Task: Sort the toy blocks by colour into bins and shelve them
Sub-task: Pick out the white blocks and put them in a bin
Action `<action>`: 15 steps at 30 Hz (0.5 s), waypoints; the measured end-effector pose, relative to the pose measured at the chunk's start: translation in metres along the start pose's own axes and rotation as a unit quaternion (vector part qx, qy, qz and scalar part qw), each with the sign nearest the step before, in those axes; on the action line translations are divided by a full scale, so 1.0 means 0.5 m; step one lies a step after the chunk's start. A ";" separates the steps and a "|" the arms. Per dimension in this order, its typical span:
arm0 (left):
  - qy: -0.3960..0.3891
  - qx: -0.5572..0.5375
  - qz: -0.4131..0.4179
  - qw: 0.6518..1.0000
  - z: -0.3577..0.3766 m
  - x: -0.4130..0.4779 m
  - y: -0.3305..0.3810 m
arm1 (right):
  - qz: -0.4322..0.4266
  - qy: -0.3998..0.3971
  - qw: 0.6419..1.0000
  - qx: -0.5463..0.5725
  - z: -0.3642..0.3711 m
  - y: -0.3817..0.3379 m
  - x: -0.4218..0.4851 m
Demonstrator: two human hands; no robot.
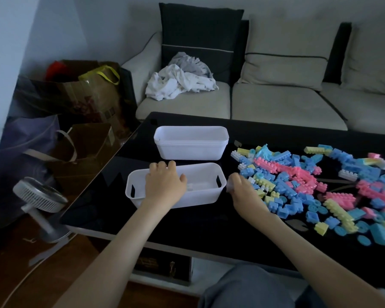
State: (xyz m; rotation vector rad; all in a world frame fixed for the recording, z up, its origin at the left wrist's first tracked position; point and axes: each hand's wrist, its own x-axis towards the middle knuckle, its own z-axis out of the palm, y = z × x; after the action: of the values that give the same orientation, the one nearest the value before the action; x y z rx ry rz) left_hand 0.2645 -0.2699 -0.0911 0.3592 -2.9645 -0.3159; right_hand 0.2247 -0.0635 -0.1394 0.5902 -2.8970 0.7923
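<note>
A heap of toy blocks (316,185) in blue, pink, yellow and white covers the right half of the black table (102,205). Two white bins stand to its left: a near bin (200,192) with handle slots and, behind it, a far stack of nested bins (191,142). My left hand (165,184) reaches over the near bin, its curled fingers at the far rim. At the heap's left edge my right hand (242,192) pinches a pale whitish block (229,185), just right of the near bin. A whitish piece lies inside the near bin.
A grey sofa (276,101) with crumpled white clothes (178,83) runs behind the table. Paper bags (87,138) crowd the floor at the left, and a small grey fan (40,196) stands by the table's left edge. My knee (249,285) shows below the table's front.
</note>
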 end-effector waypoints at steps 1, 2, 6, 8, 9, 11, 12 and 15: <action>-0.002 0.000 0.006 1.000 0.000 0.000 0.002 | 0.025 0.040 0.998 0.042 -0.011 -0.002 0.008; -0.003 0.003 0.014 1.000 0.002 0.001 0.004 | 0.036 0.088 0.992 0.088 -0.025 -0.011 0.012; -0.019 0.015 0.049 0.999 -0.005 0.019 0.010 | -0.055 0.102 0.984 0.135 -0.077 -0.074 0.022; -0.010 0.020 0.055 0.998 -0.026 0.041 0.013 | -0.101 -0.001 0.994 0.030 -0.078 -0.087 0.030; 0.008 0.024 0.063 0.998 -0.040 0.053 0.017 | -0.109 -0.040 0.993 0.003 -0.077 -0.082 0.036; 0.047 0.009 0.092 0.995 -0.068 0.076 0.027 | -0.106 -0.073 0.991 0.039 -0.088 -0.061 0.048; 0.054 -0.011 0.118 0.991 -0.078 0.090 0.038 | -0.091 -0.069 0.990 0.080 -0.100 -0.041 0.056; 0.013 -0.074 0.193 0.978 -0.087 0.120 0.089 | -0.033 -0.075 0.995 0.049 -0.127 0.037 0.076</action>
State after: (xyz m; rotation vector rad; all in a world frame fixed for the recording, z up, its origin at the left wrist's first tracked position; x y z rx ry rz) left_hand 0.2042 -0.2508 -0.0321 -0.2255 -2.8752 -0.4713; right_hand 0.1811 -0.0297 -0.0867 0.7843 -2.9661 0.9238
